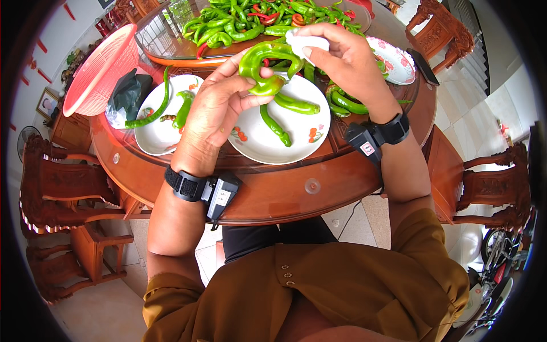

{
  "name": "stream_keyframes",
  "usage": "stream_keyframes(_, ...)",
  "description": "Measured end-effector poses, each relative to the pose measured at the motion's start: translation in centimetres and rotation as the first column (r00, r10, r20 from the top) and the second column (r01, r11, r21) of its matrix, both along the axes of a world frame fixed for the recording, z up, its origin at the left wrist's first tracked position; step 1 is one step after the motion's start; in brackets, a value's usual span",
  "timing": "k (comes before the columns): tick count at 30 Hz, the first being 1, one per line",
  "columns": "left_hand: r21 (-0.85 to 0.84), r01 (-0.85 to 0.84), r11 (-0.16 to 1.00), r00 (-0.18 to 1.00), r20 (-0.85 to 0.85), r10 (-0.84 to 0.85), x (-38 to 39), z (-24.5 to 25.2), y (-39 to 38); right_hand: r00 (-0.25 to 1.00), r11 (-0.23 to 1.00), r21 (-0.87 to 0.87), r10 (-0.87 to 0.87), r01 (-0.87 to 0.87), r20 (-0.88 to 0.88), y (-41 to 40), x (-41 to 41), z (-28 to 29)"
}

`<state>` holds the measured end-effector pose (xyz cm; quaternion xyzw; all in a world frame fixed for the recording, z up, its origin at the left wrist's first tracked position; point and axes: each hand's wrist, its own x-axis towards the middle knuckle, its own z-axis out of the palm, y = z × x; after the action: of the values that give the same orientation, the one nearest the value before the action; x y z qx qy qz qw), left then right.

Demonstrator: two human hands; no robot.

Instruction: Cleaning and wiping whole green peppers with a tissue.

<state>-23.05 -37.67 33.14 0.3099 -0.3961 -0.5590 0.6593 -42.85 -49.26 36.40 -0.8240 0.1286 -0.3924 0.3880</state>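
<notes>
My left hand (220, 96) grips a large curled green chili pepper (256, 64) by its lower end, above a white plate (252, 149). Pinched between the thumb and fingers of my right hand (348, 60) is a wad of white tissue or cloth (308, 42), close against the pepper's upper end. On the plate below lie a few green peppers, among them a thin one (274, 126) and a thicker one (297, 104). A smaller white dish (147, 145) to the left carries a long green pepper (164, 98) across its rim and a shorter one (183, 109).
A glass turntable (160, 53) at the back bears a heap of green and red peppers (239, 21). Left stand a pink plastic basket (102, 70) and a dark plastic bag (128, 94). More peppers (348, 102), a floral plate (397, 64) and a dark flat object (422, 66) lie right.
</notes>
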Motion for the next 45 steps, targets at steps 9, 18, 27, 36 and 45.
stream_keyframes(9,0.056,0.022,0.998,0.991,0.134,-0.029,-0.4,0.5,0.5,0.992,0.933,-0.357,-0.012,0.055,0.123,1.5,1.6,-1.2)
stream_keyframes(18,-0.014,0.078,0.997,0.981,0.177,-0.074,-1.3,0.9,1.0,0.972,0.989,0.14,0.01,-0.044,0.234,0.3,1.7,-1.2)
stream_keyframes(27,-0.002,-0.05,0.999,0.975,0.215,0.049,-0.7,0.6,0.8,0.962,0.935,0.249,0.217,-0.254,0.166,0.6,1.3,-1.0)
stream_keyframes(36,0.244,-0.251,0.937,0.925,0.345,0.158,-0.3,1.3,0.8,0.976,0.854,-0.507,-0.005,0.117,0.217,2.0,1.3,0.0)
stream_keyframes(45,0.059,0.014,0.998,0.999,0.03,-0.015,-0.1,0.0,0.2,0.999,0.772,-0.636,0.036,-0.008,0.031,2.3,2.5,-1.3)
